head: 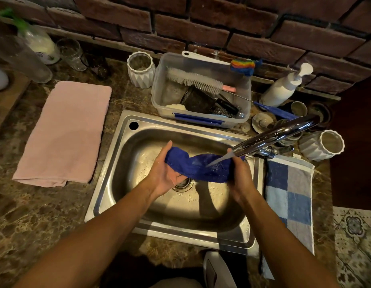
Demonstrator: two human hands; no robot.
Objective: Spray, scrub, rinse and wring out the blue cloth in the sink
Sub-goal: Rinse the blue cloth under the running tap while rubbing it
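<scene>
Now at the rinse step, by my reading. Blue cloth (198, 167) is held stretched above the basin of the steel sink (109, 163), over the drain (183, 183), with a thin stream of water (219, 160) from the chrome faucet (272, 135) landing on its right half. Wet sparkle shows where the stream hits.

Left hand (167, 170): palm turned up, fingers curled round the cloth's left end, thumb over the top edge; grip closed on the cloth. Right hand (239, 177): gathers the right end, fingers wrapped over it; grip likewise closed on the cloth.

Droplets and some suds-like beads sit on the sink floor, which suggests scrubbing is done, though that is a judgement.

Surroundings: pink towel (64, 134) flat on the marbled worktop (20, 208) to the left; checked blue-and-white towel (288, 196) just right of the sink; clear plastic tub (246, 94) with a bottle brush (194, 80) behind the basin; white pump bottle (284, 86) near the brick wall.

Next move, as I judge it: shift the cloth so the stream reaches the left half, then bunch it between both hands and twist in opposite directions, low over the basin so runoff falls inside.
</scene>
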